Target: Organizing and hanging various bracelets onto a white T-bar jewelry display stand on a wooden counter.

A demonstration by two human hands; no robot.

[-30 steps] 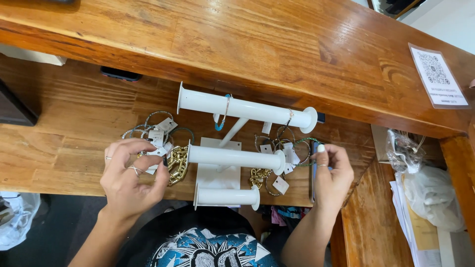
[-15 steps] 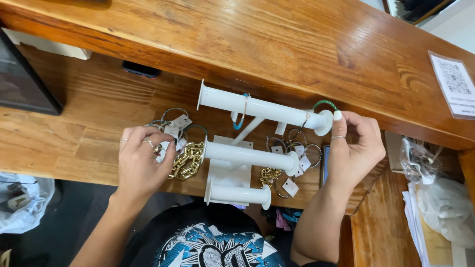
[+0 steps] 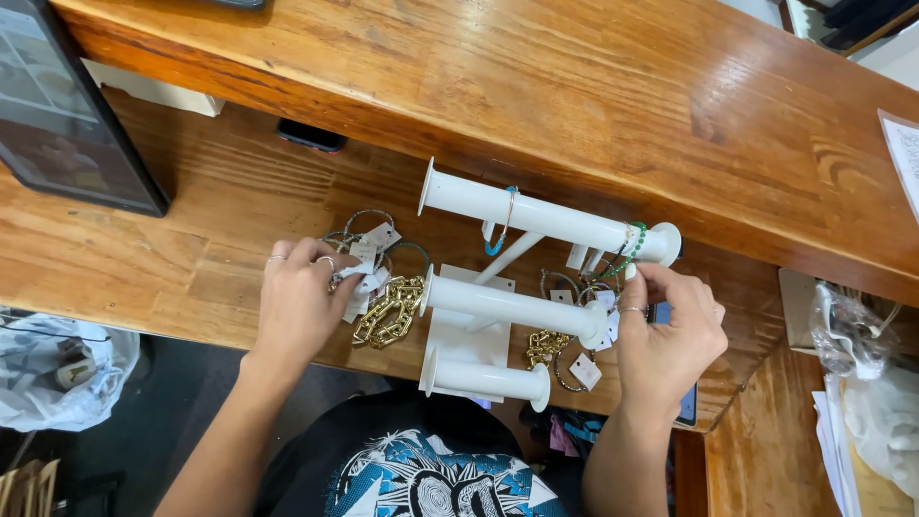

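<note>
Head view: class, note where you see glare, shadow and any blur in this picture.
Head view: glare streaks the glossy upper counter; the white rack casts soft shadows on the lower shelf; both hands, left and right, look sharp; the bags at the edges are dimmer.

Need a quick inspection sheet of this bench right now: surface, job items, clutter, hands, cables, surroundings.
Surface: wooden desk under a raised wooden counter.
Job's things: white three-bar bracelet stand; green bead bracelet on the top bar's end; blue bracelet mid-bar; gold chain; tagged bracelets.
Clutter: phone; plastic bags.
Hands: left hand on the tagged pile; right hand, fingers at the green bracelet.
Cables: nothing seen.
Surroundings: dark screen at left.
</note>
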